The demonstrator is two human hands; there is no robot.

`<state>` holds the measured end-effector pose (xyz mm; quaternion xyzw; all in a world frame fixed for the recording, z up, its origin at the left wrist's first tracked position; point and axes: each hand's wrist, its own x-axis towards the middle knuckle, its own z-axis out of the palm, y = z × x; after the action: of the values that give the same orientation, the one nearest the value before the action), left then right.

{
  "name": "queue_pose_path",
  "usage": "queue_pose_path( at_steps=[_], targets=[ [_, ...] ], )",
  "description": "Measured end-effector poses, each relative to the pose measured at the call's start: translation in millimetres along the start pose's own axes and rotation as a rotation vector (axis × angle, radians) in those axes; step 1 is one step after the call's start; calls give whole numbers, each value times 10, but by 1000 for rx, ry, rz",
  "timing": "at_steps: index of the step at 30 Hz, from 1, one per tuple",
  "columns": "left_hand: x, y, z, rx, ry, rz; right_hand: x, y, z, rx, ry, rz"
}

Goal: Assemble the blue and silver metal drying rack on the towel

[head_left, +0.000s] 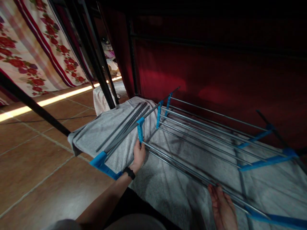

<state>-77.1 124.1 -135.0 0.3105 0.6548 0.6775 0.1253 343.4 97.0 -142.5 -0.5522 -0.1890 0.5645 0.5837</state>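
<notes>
A tug by the right hand (pixel 223 206), grip unclear, could unseat the metal rod (pixel 177 163) from the blue bracket (pixel 140 129) the left hand (pixel 139 156) pinches.

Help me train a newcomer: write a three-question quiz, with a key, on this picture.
1. True or false: the dark band is worn on the right wrist.
2. Multiple choice: what colour is the bracket at the fingers of the left hand?
A yellow
B blue
C green
3. Fill in: the right hand is at the long metal ____.

Key:
1. False; it is on the left.
2. B
3. rods
</notes>
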Motion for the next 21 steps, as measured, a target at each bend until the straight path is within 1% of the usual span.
queue_pose_path(
  at_steps=[2, 5, 7, 11, 13, 16, 19, 21],
  targets=[
    [-4, -11, 1, -1, -2, -4, 12, 15, 13, -6, -15, -47],
    [-11, -9, 0, -1, -7, -10, 20, 24, 39, -32, -74, -119],
    [-18, 4, -3, -1, -7, -14, 13, 21, 57, -25, -88, -130],
    [-22, 50, 3, -4, -6, -18, -20, 3, 96, 33, -70, -93],
    [-10, 82, 11, -10, -11, -23, -40, -10, 126, 51, -71, -98],
    [14, 133, 7, -5, -9, -40, -90, -38, 168, 24, -60, -166],
    [50, 158, -39, 33, -5, -48, -172, -82, 177, 15, -42, -230],
    [108, 141, -75, 73, -38, -44, -213, -128, 163, 49, 5, -267]
  ],
)
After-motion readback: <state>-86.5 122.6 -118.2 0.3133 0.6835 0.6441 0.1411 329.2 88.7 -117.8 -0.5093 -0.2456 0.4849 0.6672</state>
